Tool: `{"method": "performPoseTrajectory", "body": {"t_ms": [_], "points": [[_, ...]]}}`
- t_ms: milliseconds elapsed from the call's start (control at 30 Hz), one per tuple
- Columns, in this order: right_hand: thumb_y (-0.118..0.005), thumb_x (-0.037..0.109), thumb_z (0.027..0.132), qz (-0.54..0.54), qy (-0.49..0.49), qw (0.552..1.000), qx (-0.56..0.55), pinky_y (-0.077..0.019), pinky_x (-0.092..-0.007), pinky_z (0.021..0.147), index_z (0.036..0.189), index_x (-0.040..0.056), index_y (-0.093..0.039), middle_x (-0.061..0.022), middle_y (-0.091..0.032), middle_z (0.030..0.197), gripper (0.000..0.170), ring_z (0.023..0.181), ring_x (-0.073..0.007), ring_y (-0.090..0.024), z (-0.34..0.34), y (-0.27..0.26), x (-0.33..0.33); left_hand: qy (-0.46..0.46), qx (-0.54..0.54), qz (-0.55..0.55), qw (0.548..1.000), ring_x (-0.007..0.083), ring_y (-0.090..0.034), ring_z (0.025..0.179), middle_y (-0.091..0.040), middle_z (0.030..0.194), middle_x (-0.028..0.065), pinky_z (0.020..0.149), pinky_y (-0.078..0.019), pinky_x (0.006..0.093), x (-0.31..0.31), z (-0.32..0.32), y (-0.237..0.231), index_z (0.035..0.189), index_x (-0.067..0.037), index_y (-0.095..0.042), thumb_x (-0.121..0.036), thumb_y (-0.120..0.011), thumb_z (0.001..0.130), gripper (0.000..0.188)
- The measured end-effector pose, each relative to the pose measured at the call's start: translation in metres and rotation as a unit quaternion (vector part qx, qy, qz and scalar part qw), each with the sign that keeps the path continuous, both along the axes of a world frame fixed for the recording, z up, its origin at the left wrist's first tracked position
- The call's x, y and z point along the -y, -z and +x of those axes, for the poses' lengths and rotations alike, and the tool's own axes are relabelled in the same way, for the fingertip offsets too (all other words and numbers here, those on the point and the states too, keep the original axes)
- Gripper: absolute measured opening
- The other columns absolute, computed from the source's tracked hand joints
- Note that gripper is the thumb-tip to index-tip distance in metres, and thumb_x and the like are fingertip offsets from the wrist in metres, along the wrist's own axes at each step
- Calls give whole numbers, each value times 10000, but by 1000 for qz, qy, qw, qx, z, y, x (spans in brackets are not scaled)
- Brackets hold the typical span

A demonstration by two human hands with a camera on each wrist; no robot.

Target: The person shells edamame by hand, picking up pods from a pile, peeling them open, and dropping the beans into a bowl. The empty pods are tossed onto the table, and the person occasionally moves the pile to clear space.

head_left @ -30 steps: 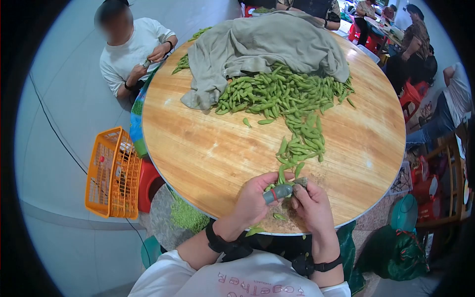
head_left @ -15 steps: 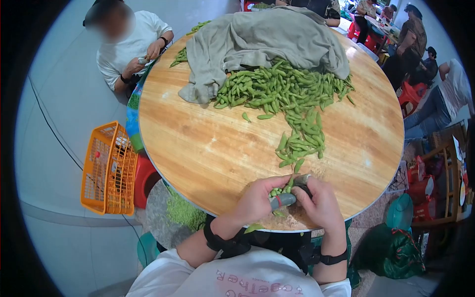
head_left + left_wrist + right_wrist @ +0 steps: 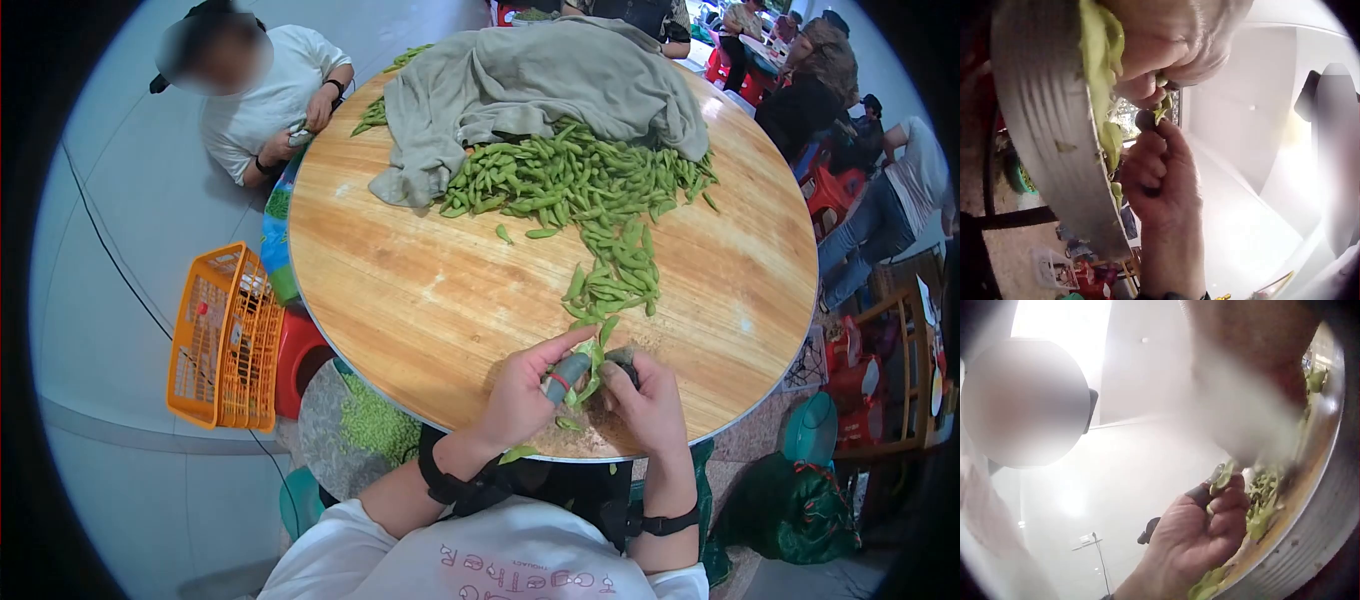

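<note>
At the near edge of the round table, my left hand (image 3: 515,405) holds green edamame pods (image 3: 598,362) between curled fingers and the thumb. That thumb wears a grey cover (image 3: 571,371) with a red band. Close on the right, my right hand (image 3: 648,402) pinches the same bunch, a dark grey cover (image 3: 622,357) showing at its fingertips. In the right wrist view a pod (image 3: 1223,477) stands at the left fingertips; the left wrist view shows the right hand (image 3: 1163,178) with thumb and finger together at a green piece (image 3: 1160,115).
A heap of pods (image 3: 540,180) trails toward my hands, partly under a grey cloth (image 3: 560,80). Loose pods (image 3: 518,453) lie at the table edge. Shelled beans (image 3: 380,420) lie low on the left, near an orange crate (image 3: 220,340). Another person (image 3: 265,100) sits at the left.
The pods between my hands now stand higher and more upright, and the left thumb has tilted upward. My right hand has shifted slightly right since the first frame.
</note>
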State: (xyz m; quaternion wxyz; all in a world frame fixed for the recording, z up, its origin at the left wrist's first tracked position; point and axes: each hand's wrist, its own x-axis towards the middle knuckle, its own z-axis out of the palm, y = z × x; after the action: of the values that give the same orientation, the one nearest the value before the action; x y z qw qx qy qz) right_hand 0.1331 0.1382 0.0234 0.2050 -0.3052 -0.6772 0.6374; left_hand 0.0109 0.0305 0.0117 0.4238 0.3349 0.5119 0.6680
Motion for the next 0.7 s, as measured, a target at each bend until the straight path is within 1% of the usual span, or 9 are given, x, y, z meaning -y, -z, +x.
{"method": "performPoseTrajectory", "body": {"t_ms": [33, 133, 200, 300, 367, 533, 600, 667, 700], "points": [[-570, 154, 862, -74, -12, 997, -6, -366, -210, 474, 836, -1, -574, 27, -497, 577, 157, 513, -48, -453, -1, -3, -2, 0, 0, 1, 1000, 43, -502, 729, -559, 886, -35, 671, -419, 186, 0, 0, -3, 1270, -22, -453, -9, -542, 843, 436], [-556, 186, 882, -119, -8, 992, -32, -327, -192, 458, 841, 14, -568, 28, -477, 572, 177, 495, -38, -411, -4, -9, -3, 0, -133, 25, 991, 49, -518, 740, -598, 848, -5, 687, -430, 200, 1, -1, -8, 1262, -13, -462, -14, -549, 836, 435], [-562, 188, 879, -145, -24, 989, -22, -310, -185, 443, 842, 24, -562, 34, -463, 567, 168, 483, -31, -393, -3, -11, -3, -16, -291, 55, 955, 100, -555, 720, -626, 834, 55, 684, -440, 218, 1, -2, -10, 1257, -16, -468, -14, -571, 811, 458], [-570, 167, 871, -264, -38, 959, -98, -273, -173, 409, 836, 44, -552, 45, -450, 566, 129, 457, -18, -365, -3, -10, 1, 0, -396, 66, 916, 186, -583, 682, -622, 817, 122, 658, -452, 247, 6, -15, -7, 1235, -32, -497, -10, -589, 785, 460], [-595, 137, 850, -436, -32, 886, -155, -245, -164, 384, 833, 55, -543, 54, -428, 552, 99, 434, -12, -349, -7, -8, 5, -16, -397, 68, 915, 213, -591, 679, -618, 807, 130, 648, -458, 260, 7, -14, -11, 1215, -37, -518, -3, -592, 772, 450], [-560, 110, 850, -257, -3, 960, -110, -236, -163, 352, 833, 53, -535, 39, -425, 545, 64, 393, -26, -338, -15, -11, 14, -39, -361, 41, 931, 235, -623, 708, -614, 792, 146, 642, -477, 296, 9, -14, -25, 1153, -42, -573, 3, -600, 753, 403], [-545, 103, 850, -207, -13, 972, -109, -236, -164, 340, 841, 49, -533, 29, -431, 555, 57, 380, -32, -337, -14, -7, 12, 5, -399, 116, 910, 230, -612, 683, -603, 761, 135, 632, -476, 288, 8, -19, -16, 1185, -47, -546, -9, -607, 756, 436], [-528, 98, 850, -483, -58, 845, -224, -239, -173, 321, 861, 33, -537, 13, -460, 574, 67, 360, -42, -345, -11, 3, 11, 23, -405, 123, 906, 200, -604, 674, -609, 773, 117, 626, -473, 276, 8, -22, -12, 1173, -38, -547, -13, -593, 776, 400], [-528, 98, 850, -482, -59, 845, -224, -239, -173, 321, 861, 33, -537, 13, -460, 574, 67, 360, -42, -345, -10, 6, 14, 39, -412, 129, 901, 169, -597, 665, -614, 784, 100, 621, -469, 263, 9, -23, -11, 1160, -30, -548, -17, -578, 797, 365]]}}
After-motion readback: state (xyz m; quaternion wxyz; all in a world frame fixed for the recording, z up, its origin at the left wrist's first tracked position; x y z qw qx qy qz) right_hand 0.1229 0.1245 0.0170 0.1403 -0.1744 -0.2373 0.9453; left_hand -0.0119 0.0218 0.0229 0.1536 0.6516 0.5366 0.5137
